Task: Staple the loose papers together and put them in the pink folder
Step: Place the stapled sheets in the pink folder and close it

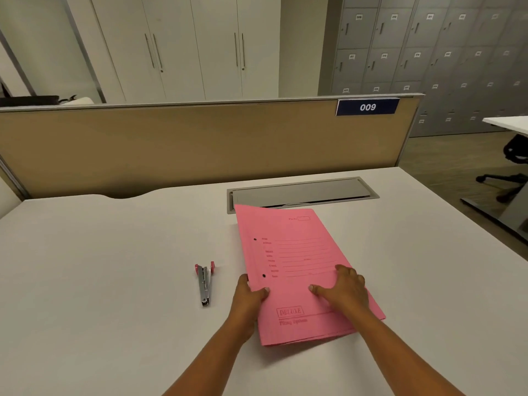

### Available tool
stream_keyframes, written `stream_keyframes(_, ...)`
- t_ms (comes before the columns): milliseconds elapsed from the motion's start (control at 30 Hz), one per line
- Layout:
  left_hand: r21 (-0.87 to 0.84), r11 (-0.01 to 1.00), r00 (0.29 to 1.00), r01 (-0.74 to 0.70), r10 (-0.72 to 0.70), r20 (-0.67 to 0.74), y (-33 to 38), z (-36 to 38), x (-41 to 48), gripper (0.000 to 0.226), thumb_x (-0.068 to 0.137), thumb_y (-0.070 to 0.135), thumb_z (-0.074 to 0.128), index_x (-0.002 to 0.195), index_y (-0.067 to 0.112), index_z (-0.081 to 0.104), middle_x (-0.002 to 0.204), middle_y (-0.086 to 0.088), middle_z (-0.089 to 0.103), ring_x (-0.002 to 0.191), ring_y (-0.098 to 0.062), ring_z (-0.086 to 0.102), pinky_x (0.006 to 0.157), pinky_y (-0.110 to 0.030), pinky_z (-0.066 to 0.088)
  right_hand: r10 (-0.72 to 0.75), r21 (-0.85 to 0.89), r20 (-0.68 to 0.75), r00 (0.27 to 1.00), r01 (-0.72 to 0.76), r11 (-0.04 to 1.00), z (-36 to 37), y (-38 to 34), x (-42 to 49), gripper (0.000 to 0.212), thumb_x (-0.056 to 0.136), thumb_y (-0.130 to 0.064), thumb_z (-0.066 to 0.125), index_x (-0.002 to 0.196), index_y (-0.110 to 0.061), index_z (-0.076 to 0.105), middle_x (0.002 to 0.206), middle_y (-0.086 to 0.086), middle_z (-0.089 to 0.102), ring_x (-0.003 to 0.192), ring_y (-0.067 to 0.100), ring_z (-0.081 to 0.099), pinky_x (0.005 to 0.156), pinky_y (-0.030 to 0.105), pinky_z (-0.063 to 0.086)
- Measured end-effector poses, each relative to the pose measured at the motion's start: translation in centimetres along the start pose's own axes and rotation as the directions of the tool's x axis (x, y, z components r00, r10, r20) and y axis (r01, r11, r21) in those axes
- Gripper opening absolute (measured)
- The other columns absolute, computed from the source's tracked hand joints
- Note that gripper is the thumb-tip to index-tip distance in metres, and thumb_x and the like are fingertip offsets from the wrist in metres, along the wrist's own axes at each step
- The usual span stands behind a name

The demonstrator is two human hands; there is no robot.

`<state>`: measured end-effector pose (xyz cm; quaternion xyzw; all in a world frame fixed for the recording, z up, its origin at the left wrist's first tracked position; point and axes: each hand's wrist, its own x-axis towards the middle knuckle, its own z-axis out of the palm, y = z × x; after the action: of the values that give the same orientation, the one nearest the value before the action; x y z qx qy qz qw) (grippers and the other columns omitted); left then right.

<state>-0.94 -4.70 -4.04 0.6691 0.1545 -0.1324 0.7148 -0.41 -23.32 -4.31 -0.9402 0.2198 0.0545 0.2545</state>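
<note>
A closed pink folder [297,252] lies flat on the white desk [100,267], its printed cover facing up. My left hand [250,295] grips its left spine edge, thumb on the cover and fingers under the edge. My right hand [344,290] rests flat on the cover with fingers spread, pressing it down. A small silver stapler with pink ends [205,284] lies on the desk to the left of the folder, apart from both hands. No loose papers show; whatever is inside the folder is hidden.
A grey cable tray lid [303,192] is set into the desk just beyond the folder. A tan partition [200,144] with a "009" label [367,107] walls off the far edge. An office chair base [503,178] stands at the right, off the desk.
</note>
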Motion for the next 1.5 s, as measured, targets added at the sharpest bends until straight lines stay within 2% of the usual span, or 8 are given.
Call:
stream_keyframes(167,-0.147,0.986,0.995,-0.074,0.084,0.059,1.6,0.5,-0.6,0.029,0.087,-0.006,0.05,0.094,0.022,0.047,0.097,-0.008,0.062,0.081,-0.028,0.064,0.056,-0.035,0.058,0.137,0.285,-0.018,0.99,-0.127,0.95,-2.8,2.5,2.4,0.075,0.078,-0.052,0.062,0.134,-0.006,0.04,0.136,0.015,0.049,0.125,0.033,0.045,0.101,0.041,0.041)
stream_keyframes(333,-0.166,0.984,0.992,-0.071,0.087,0.093,3.4,2.5,-0.1,0.031,0.088,-0.003,0.05,0.113,0.016,0.043,0.103,-0.009,0.061,0.083,-0.027,0.064,0.059,-0.037,0.057,0.133,0.686,0.187,0.973,-0.226,0.692,-7.0,4.3,4.3,0.044,0.082,-0.023,0.067,0.117,0.003,0.06,0.091,0.014,0.066,0.077,0.028,0.06,0.068,0.03,0.05)
stream_keyframes(467,-0.1,0.993,0.991,-0.069,0.08,0.105,4.0,6.3,1.0,0.038,0.09,0.002,0.05,0.127,0.011,0.043,0.113,-0.01,0.06,0.092,-0.029,0.062,0.069,-0.038,0.054,0.155,0.679,0.108,0.982,-0.187,0.71,-10.3,5.9,6.4,0.037,0.081,-0.011,0.067,0.115,0.002,0.06,0.096,0.017,0.063,0.071,0.027,0.059,0.071,0.035,0.051)
stream_keyframes(700,0.116,0.991,0.988,-0.074,0.058,0.141,3.6,15.0,3.9,0.036,0.086,-0.002,0.054,0.121,0.007,0.052,0.124,-0.014,0.061,0.108,-0.032,0.06,0.09,-0.044,0.053,0.271,0.606,-0.045,0.962,-0.19,0.772,-15.3,10.3,11.1,0.05,0.077,-0.008,0.071,0.124,-0.001,0.055,0.121,0.021,0.061,0.1,0.034,0.059,0.096,0.041,0.047)
stream_keyframes(1067,0.43,0.888,0.977,-0.161,0.084,0.194,0.6,22.7,6.9,0.038,0.071,0.017,0.074,0.103,0.009,0.056,0.118,-0.013,0.065,0.104,-0.032,0.063,0.087,-0.044,0.054,0.366,0.527,-0.107,0.924,-0.259,0.809,-16.9,17.5,16.7,0.056,0.073,-0.025,0.076,0.124,-0.014,0.057,0.121,0.016,0.059,0.101,0.035,0.059,0.095,0.049,0.049)
stream_keyframes(1233,0.579,0.765,0.956,-0.281,0.169,0.241,0.2,24.0,7.5,0.059,0.07,0.026,0.077,0.118,0.007,0.048,0.124,-0.009,0.06,0.111,-0.028,0.059,0.09,-0.035,0.048,0.38,0.43,-0.152,0.913,-0.285,0.857,-16.5,19.2,17.9,0.057,0.078,-0.035,0.07,0.128,-0.016,0.052,0.125,0.016,0.057,0.09,0.029,0.054,0.088,0.044,0.049)
stream_keyframes(1333,0.717,0.588,0.926,-0.374,0.277,0.256,-0.1,24.3,7.4,0.079,0.072,0.038,0.073,0.134,0.011,0.031,0.131,-0.008,0.048,0.121,-0.026,0.047,0.096,-0.038,0.042,0.364,0.262,-0.262,0.894,-0.297,0.918,-15.4,19.9,17.9,0.059,0.077,-0.042,0.068,0.128,-0.017,0.052,0.133,0.017,0.048,0.118,0.036,0.046,0.1,0.049,0.038)
stream_keyframes(1500,0.799,0.238,0.818,-0.553,0.339,0.465,-0.6,24.7,7.7,0.076,0.088,0.058,0.012,0.148,0.012,0.002,0.159,-0.006,0.007,0.147,-0.022,0.003,0.118,-0.041,-0.001,0.017,-0.081,-0.396,0.918,-0.053,0.995,-11.8,18.0,17.4,0.059,0.088,-0.044,0.052,0.137,-0.013,0.042,0.148,0.014,0.033,0.136,0.032,0.028,0.111,0.053,0.022)
